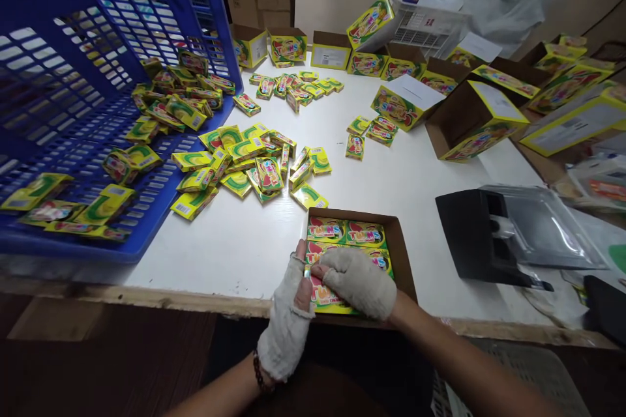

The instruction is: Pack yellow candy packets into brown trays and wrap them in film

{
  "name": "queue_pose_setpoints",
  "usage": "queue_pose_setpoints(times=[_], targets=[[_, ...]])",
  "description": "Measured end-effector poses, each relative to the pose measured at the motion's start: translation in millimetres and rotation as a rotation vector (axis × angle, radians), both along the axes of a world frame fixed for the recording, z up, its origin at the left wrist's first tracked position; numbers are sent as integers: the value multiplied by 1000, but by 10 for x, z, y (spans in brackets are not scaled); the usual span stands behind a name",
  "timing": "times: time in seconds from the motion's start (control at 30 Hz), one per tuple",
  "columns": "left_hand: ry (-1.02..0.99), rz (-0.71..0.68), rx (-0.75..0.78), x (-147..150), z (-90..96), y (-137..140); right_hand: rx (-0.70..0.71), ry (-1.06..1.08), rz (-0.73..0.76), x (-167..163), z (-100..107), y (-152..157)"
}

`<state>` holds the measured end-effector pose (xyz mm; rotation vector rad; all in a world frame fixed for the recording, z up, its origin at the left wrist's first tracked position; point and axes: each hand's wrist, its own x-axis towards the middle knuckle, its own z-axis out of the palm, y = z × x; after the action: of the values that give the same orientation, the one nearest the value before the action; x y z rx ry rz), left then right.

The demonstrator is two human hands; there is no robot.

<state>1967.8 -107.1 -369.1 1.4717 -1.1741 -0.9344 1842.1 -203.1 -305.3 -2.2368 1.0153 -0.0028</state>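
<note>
An open cardboard display box (400, 254) lies at the table's front edge, with several small yellow-green candy packs (366, 234) printed "TWINS" laid flat in rows inside. My left hand (288, 319), in a white fingerless glove, closes on the box's left wall, its thumb at the rim. Also gloved, my right hand (362, 283) reaches over the packs from the right. Its fingers curl down on a pack near the left wall, close to my left thumb; the fingertips are partly hidden. A loose pile of the same packs (268, 176) lies beyond the box.
A blue plastic crate (141, 241) tipped toward the table holds more packs on the left. Display boxes (287, 45) line the back and right. A black tape dispenser (464, 234) and a clear plastic cover (542, 225) stand at right. A smaller pack group (293, 88) lies farther back.
</note>
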Motion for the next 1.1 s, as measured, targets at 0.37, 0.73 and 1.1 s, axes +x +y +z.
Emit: queue_pose_setpoints(times=[0.37,0.73,1.1], targets=[[-708,288,-193,988,311,-1357,-215,158,-47,128,-102,155],[-831,256,-137,1256,301,-1548,-288,-254,-117,113,90,-159],[-813,187,-123,1706,255,-660,-366,334,298,1205,293,-573]])
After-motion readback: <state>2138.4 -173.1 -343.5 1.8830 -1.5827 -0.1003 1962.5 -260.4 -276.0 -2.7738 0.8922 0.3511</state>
